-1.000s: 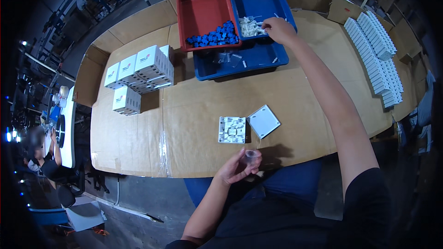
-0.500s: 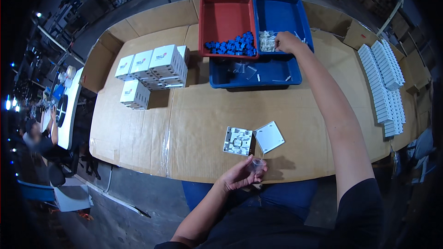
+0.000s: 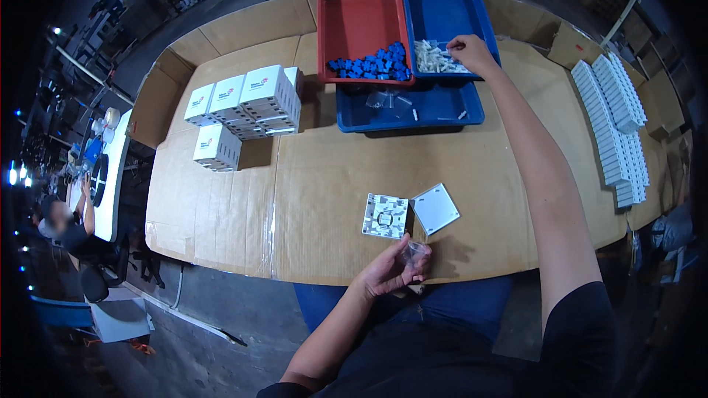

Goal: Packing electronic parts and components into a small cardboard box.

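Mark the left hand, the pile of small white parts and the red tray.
Left hand (image 3: 389,265): head view, middle of the hand.
Pile of small white parts (image 3: 436,60): head view, near its middle.
Red tray (image 3: 361,23): head view, its bare bottom.

My left hand (image 3: 389,267) holds clear plastic (image 3: 415,252) by the worktop's (image 3: 317,228) near edge; patterned square piece (image 3: 385,215), white panel (image 3: 436,210) just beyond. My right hand (image 3: 473,52), fingers (image 3: 455,44) bunched, is over white parts (image 3: 431,57) in the far blue tray (image 3: 448,15).
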`<state>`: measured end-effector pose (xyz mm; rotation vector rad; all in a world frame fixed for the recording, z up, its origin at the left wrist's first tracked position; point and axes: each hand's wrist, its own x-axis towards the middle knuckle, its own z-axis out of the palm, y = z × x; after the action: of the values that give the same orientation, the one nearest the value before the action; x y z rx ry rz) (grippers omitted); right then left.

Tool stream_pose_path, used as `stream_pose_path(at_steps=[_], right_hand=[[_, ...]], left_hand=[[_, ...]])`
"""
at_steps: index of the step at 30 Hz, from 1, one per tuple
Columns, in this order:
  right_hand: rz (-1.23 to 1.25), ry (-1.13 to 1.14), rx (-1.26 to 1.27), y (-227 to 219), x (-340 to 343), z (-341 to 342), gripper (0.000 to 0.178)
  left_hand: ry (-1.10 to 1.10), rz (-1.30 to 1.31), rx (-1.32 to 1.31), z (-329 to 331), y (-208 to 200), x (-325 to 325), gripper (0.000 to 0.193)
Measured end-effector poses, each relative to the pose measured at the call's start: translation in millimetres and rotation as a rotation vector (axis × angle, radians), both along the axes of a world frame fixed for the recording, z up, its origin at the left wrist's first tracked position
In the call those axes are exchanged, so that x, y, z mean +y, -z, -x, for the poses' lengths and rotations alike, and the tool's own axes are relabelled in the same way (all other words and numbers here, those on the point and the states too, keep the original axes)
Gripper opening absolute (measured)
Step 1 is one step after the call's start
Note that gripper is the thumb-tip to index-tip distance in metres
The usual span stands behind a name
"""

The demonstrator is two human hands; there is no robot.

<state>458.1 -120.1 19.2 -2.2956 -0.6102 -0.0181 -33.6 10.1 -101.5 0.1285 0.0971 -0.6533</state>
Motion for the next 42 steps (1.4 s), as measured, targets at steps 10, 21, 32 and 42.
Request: stream_pose_path(at_steps=[10, 21, 32, 42], right_hand=[[-0.568, 0.033, 0.204, -18.1, -27.2, 62.4, 0.02], [-0.669, -0.266, 0.416, -4.2, -46.3, 322.3, 0.014], [-0.368, -0.383, 0.391, -47.5, -36.1, 344.4, 0.009], [-0.261, -0.622, 0.381, -45.8, -32.5, 346.8, 0.007]], left_hand=[[-0.218, -0.039, 0.084, 4.6, -23.3, -6.5, 0.052], [-0.463, -0.392, 0.033, -32.4, -86.4, 0.6, 0.057], [-0.416, -0.57, -0.03, -24.4, -108.3, 1.3, 0.05], [-0.396, -0.555, -0.001, -14.6, -105.5, -2.8, 0.045]])
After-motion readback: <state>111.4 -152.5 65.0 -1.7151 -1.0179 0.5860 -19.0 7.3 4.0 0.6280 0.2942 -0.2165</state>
